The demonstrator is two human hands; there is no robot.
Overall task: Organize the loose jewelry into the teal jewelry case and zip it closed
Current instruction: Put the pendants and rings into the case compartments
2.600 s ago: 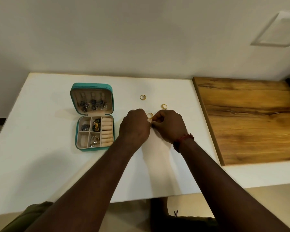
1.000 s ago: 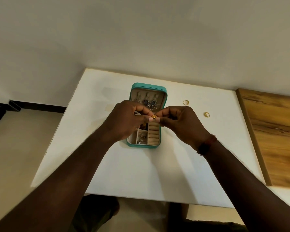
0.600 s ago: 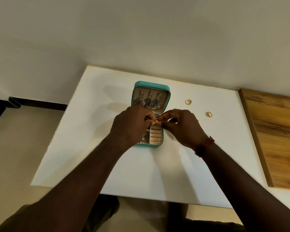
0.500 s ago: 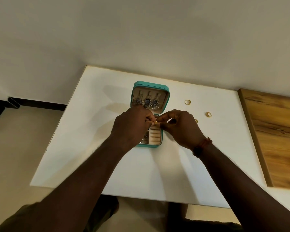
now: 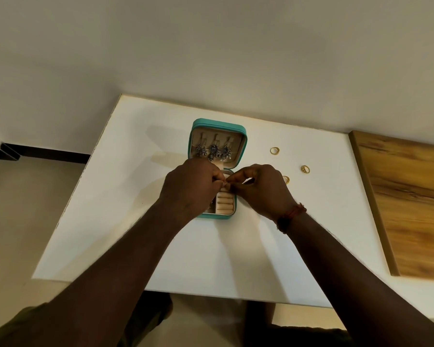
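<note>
Our left hand (image 5: 191, 186) and right hand (image 5: 261, 189) meet, fingertips pinched together on one small gold ring (image 5: 226, 183), above the open square teal jewelry case (image 5: 219, 123) on the white rectangular tabletop (image 5: 135, 221). We hold that ring over the case's cream ring-roll column (image 5: 224, 205), which runs down the right side of its lower tray; whether the ring touches the rolls, we cannot tell. Dark silver-toned drop earrings (image 5: 213, 151) hang in a row inside the case's raised lid. Three loose gold rings lie on the tabletop to the right of the case: one (image 5: 274, 150) level with the lid, one (image 5: 305, 169) farther right, and one (image 5: 286, 179) just beside our right hand. A braided red thread bracelet (image 5: 290, 216) circles our right wrist. A brown wood-grain board (image 5: 411, 201) lies farthest right of the case.
</note>
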